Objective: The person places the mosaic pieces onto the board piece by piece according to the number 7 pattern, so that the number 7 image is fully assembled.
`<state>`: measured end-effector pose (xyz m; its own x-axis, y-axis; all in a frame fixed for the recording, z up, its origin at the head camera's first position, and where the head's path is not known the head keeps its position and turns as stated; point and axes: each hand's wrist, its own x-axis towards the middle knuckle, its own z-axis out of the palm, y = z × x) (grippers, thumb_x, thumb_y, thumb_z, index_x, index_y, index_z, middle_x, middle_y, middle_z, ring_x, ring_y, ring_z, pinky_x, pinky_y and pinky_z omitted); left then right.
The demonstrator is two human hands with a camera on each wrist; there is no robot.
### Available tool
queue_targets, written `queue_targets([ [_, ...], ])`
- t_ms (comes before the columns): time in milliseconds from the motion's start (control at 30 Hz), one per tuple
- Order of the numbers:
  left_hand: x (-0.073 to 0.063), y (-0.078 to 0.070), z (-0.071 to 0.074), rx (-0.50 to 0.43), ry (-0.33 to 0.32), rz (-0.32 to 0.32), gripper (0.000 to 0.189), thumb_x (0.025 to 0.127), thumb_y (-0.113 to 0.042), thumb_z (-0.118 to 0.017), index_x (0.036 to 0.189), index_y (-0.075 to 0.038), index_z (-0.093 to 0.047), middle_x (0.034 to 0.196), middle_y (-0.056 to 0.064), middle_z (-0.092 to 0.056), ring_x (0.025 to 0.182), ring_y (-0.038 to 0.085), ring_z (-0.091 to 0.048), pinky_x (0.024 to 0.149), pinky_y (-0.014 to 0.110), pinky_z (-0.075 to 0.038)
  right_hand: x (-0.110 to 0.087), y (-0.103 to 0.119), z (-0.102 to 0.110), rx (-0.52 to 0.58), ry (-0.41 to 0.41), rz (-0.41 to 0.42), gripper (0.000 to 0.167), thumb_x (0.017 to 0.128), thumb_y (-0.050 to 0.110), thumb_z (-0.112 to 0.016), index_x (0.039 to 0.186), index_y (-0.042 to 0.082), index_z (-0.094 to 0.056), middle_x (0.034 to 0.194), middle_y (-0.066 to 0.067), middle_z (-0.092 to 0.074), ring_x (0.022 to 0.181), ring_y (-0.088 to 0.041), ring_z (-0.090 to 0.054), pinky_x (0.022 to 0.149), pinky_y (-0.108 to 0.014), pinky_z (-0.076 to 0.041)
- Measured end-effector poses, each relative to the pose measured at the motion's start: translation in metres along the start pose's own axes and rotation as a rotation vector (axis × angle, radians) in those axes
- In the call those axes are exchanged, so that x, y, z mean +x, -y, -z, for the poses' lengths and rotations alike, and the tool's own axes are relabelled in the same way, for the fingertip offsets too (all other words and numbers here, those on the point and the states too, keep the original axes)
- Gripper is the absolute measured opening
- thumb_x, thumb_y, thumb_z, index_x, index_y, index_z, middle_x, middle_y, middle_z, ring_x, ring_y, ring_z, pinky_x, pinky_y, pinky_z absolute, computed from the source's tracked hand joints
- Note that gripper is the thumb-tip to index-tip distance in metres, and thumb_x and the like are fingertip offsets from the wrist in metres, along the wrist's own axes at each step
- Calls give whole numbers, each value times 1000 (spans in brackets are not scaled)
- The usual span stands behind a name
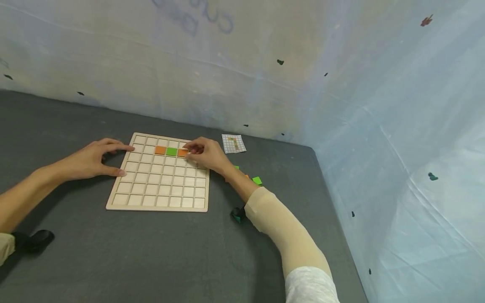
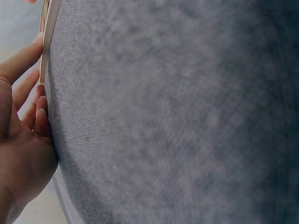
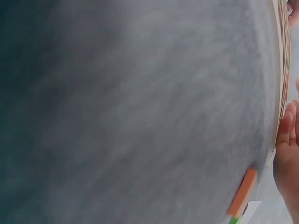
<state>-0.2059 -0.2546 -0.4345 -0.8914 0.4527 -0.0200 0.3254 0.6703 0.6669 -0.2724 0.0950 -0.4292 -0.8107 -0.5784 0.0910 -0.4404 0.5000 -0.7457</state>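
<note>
A pale wooden grid board (image 1: 151,201) lies on the dark table. In its second row from the back sit an orange square tile (image 1: 160,150) and a green tile (image 1: 171,151) side by side. Just right of them, the thumb and index finger of my right hand (image 1: 213,156) pinch another orange tile (image 1: 182,153) at its cell. My left hand (image 1: 88,160) touches the board's left edge, thumb and index finger spread apart. The left wrist view shows those fingers against the board edge (image 2: 45,58). In the right wrist view, the right hand (image 3: 288,156) is partly cut off.
Behind the board's right corner lies a small printed card (image 1: 234,144) with a coloured grid pattern. Loose tiles, among them a green one (image 1: 257,181), lie right of the board, partly hidden by my right forearm. A pale sheet (image 1: 242,80) hangs along the table's back and right.
</note>
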Motion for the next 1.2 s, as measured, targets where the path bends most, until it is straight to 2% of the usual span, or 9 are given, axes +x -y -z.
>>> queue_targets([
  [133,-1,1,1,-2,-6,-3,75,80,-23,-85,144,-5,-49,145,27,-34,128,50,-33,92,65,-33,-8,1,5,31,9,33,27,91,15,-74,118,10,-71,105,0,-65,91,-7,-61,79,-22,-52],
  [300,-1,3,2,4,-4,-3,74,81,-23,-84,145,-5,-49,145,27,-34,130,51,-32,93,65,-32,-19,3,14,60,-21,72,25,92,13,-73,117,7,-71,106,-2,-65,91,-11,-61,79,-25,-52],
  [567,-3,3,3,-3,-2,5,75,82,-22,-84,145,-4,-48,145,28,-34,127,49,-36,92,64,-35,-40,1,31,32,-38,106,26,92,12,-73,116,4,-71,103,-3,-66,90,-14,-62,77,-28,-52],
  [833,-3,4,2,6,-3,12,75,81,-23,-84,145,-5,-49,145,26,-35,122,45,-43,92,62,-38,-60,-13,45,5,-61,74,26,92,12,-74,117,5,-72,109,-8,-68,92,-13,-63,81,-29,-53],
  [1000,-2,4,2,8,0,12,76,81,-23,-84,145,-4,-48,145,27,-34,126,48,-39,92,64,-36,-72,-20,55,0,-93,39,26,91,9,-74,116,3,-72,110,-9,-68,94,-13,-64,82,-28,-53],
  [1067,-1,4,2,7,2,10,76,81,-24,-84,145,-5,-48,145,28,-34,128,50,-35,93,65,-34,-76,-25,57,12,-108,26,25,91,6,-73,115,1,-71,111,-11,-68,94,-17,-65,82,-30,-54],
  [1200,-2,4,2,4,4,7,75,81,-24,-84,144,-4,-49,145,29,-34,131,52,-31,94,67,-30,-83,-32,61,36,-114,13,26,90,0,-72,115,-5,-69,113,-19,-67,96,-31,-65,83,-42,-55],
])
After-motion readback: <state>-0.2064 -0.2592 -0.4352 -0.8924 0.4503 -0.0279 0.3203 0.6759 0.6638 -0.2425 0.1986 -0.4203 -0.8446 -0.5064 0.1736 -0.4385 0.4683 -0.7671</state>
